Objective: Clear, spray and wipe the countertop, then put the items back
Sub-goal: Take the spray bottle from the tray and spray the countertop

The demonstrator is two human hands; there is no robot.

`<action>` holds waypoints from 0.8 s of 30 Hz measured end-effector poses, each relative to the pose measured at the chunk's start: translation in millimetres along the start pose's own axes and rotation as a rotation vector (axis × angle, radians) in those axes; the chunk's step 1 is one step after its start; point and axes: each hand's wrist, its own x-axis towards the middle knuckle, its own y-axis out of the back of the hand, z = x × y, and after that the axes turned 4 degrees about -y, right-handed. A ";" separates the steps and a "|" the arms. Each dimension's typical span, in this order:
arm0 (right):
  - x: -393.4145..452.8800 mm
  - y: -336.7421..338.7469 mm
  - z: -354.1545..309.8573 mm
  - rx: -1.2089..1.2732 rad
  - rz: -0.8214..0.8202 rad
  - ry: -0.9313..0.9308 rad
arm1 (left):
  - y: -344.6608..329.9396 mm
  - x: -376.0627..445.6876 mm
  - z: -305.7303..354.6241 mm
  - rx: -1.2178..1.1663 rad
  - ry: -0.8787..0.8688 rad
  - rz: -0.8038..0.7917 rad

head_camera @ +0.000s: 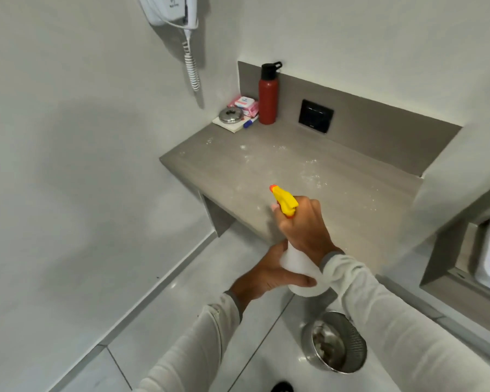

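Yellow-topped spray bottle point(287, 203) gripped by both hands, right hand point(304, 226) (trigger end), left hand point(269, 274)

The grey countertop point(266, 165) sticks out from the wall, with a low grey back wall behind it. White wet spots point(311, 176) are spread over its middle. In the far left corner stands a red bottle point(267, 100) with a black cap. Just beside it lies a white pad point(230, 125) with a round shiny metal lid point(231, 115) on top. A pink pack point(245, 105) sits behind the lid, and a blue and white pen point(251, 122) lies next to the bottle. Down on the pale tiled floor point(181, 292) stands a round metal bin point(334, 340).
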 end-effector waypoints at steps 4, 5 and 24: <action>29.4 -17.4 -22.6 0.059 -0.039 0.041 | 35.7 9.4 4.2 0.002 -0.014 0.064; 36.0 -23.2 -25.0 0.062 -0.056 0.047 | 41.6 10.9 3.7 -0.006 -0.005 0.079; 40.7 58.4 44.0 0.064 0.352 -0.095 | -13.8 90.3 42.4 0.241 -0.003 -0.181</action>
